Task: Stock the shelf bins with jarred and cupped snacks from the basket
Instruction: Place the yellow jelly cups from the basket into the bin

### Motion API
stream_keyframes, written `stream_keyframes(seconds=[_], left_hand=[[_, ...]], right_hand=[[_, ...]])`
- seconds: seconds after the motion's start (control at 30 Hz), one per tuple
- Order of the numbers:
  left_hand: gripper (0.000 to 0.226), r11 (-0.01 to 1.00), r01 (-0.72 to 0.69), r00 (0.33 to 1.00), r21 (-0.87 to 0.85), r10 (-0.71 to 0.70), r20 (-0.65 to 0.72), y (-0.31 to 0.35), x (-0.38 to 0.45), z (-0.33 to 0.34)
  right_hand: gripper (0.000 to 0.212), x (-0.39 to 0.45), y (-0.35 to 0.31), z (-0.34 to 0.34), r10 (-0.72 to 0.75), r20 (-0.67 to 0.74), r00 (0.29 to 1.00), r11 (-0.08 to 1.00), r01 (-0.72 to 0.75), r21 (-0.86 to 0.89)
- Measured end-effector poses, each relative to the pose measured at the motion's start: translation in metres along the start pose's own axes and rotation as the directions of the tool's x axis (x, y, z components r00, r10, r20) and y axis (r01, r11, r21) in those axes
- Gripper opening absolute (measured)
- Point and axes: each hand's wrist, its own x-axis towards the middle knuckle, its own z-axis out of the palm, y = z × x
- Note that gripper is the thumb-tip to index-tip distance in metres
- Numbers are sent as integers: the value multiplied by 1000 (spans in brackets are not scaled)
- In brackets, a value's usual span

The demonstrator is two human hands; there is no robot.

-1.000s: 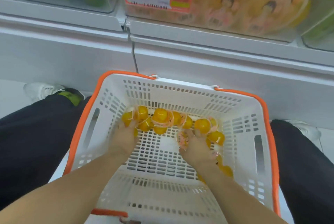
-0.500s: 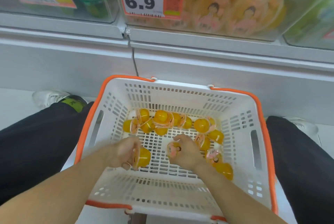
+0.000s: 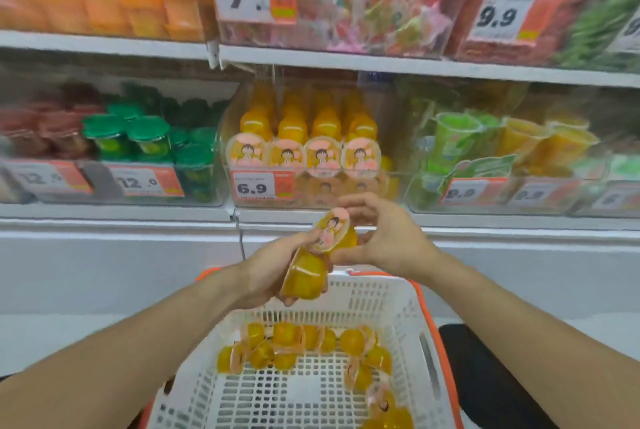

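Observation:
My left hand (image 3: 266, 273) grips a yellow jelly cup (image 3: 304, 274) above the white basket (image 3: 391, 311), the cup's base facing me. My right hand (image 3: 384, 234) holds a second yellow jelly cup (image 3: 332, 229) just above it, pink cartoon lid towards me; the two cups touch. Both sit in front of the clear shelf bin (image 3: 311, 151) marked 6.9, which holds rows of the same cups. Several more yellow cups (image 3: 301, 345) lie on the basket floor, mostly along its far side and right.
The basket has an orange rim (image 3: 426, 311). Left of the 6.9 bin stand green-lidded jars (image 3: 138, 138) in a bin marked 12.0; right of it are green and yellow cups (image 3: 491, 144). An upper shelf (image 3: 346, 61) carries bagged snacks. My dark trouser leg (image 3: 485, 376) is beside the basket.
Both hands rose out of the basket, each with a jelly cup, and came together in front of the 6.9 bin. The view tilted up from the basket to the shelves.

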Motion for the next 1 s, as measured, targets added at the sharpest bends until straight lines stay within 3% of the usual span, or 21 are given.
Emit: stream_keyframes(seconds=[0.1,0.2,0.33,0.43,0.5,0.57,0.63,0.7,0.87,1.0], left_hand=[[51,994,-98,993,39,100,-66,41,-16,7],[42,966,-242,951,90,255,-178,71,-20,15],[39,942,-285,901,176,326,-286,83,-7,25],[43,961,-273,907,31,268,-324,80,5,31],[41,965,-244,920,-96,200,-336,82,11,32],[42,953,-228,935,-199,157,-318,87,15,31],[42,941,-225,939,-252,141,-313,90,21,28],[44,941,-206,941,-268,116,-318,89,27,26],[41,945,-160,946,-284,65,-318,84,33,24],[39,939,-154,950,-307,55,-309,84,39,23]], right_hand=[[57,-2,-34,-27,-42,23,999,975,36,219],[34,-1,-52,-40,25,53,998,853,-49,519],[23,10,-52,-47,70,-12,997,821,-51,569],[27,24,-42,-48,90,-150,985,838,6,546],[34,35,-33,-50,10,-317,948,918,117,379],[45,48,-26,-60,-160,-426,890,981,193,34],[47,65,-21,-73,-335,-454,825,926,200,-319],[47,82,-16,-84,-433,-410,803,805,140,-576],[47,118,-8,-99,-362,-273,891,644,28,-764],[45,149,-16,-106,-286,-318,904,625,-76,-777]])
